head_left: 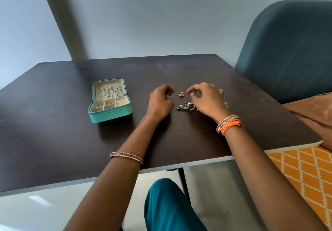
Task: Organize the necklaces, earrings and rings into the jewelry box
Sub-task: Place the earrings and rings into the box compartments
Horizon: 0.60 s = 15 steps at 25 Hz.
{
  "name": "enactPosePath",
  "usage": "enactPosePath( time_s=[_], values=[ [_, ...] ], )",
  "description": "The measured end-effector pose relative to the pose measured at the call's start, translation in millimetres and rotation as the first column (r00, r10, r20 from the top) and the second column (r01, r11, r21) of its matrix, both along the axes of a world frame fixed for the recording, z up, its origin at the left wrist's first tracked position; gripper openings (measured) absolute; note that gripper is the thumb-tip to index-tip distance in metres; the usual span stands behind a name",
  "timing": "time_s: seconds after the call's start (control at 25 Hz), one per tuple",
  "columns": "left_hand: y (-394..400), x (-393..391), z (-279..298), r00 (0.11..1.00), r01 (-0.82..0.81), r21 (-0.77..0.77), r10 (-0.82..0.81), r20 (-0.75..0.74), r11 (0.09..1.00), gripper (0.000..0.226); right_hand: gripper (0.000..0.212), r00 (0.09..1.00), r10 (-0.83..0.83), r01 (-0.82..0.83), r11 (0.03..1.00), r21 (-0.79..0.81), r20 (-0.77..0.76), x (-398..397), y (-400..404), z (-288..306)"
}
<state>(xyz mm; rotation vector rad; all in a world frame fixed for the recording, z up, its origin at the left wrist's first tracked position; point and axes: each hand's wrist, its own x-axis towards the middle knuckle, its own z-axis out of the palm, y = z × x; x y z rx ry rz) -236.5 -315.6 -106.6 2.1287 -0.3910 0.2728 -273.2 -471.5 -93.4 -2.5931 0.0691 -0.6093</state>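
An open teal jewelry box [100, 116] stands left of centre on the dark table [53, 122]. Several necklaces [110, 91] hang inside its raised lid, and the divided cream compartments [107, 104] below look bare. A gold ring [181, 94] lies alone on the table between my hands. My left hand [159, 102] rests on the table just left of the ring, fingers loosely curled, with nothing visible in it. My right hand [206, 98] hovers with bent fingers over a small pile of earrings and rings [186, 106], partly hiding it, its fingertips close to the gold ring.
A blue upholstered chair [287, 50] stands at the table's far right corner. Brown cloth [316, 112] lies over the right edge, above an orange patterned surface [305, 169]. The table's near edge [125, 174] runs under my forearms. A grey wall lies behind.
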Motion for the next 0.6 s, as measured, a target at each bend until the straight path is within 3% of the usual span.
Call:
enactPosePath(
  time_s=[0.32,0.48,0.6],
  values=[
    [-1.7,6.1,-2.4,0.999,0.004,-0.021,-0.005,-0.050,1.000,0.039,0.012,0.960,-0.008,-0.046,0.982,-0.185,-0.280,45.5,10.1,17.7],
    [-1.8,9.0,-2.4,0.997,0.011,-0.103,-0.019,-0.080,0.995,0.021,0.005,0.970,0.034,-0.064,0.991,-0.117,-0.243,37.6,8.9,17.3],
    [3.4,10.9,1.4,0.987,0.047,-0.281,-0.088,-0.135,0.958,0.011,0.007,0.957,0.190,-0.179,0.981,0.073,-0.218,27.7,11.8,30.3]
  ],
)
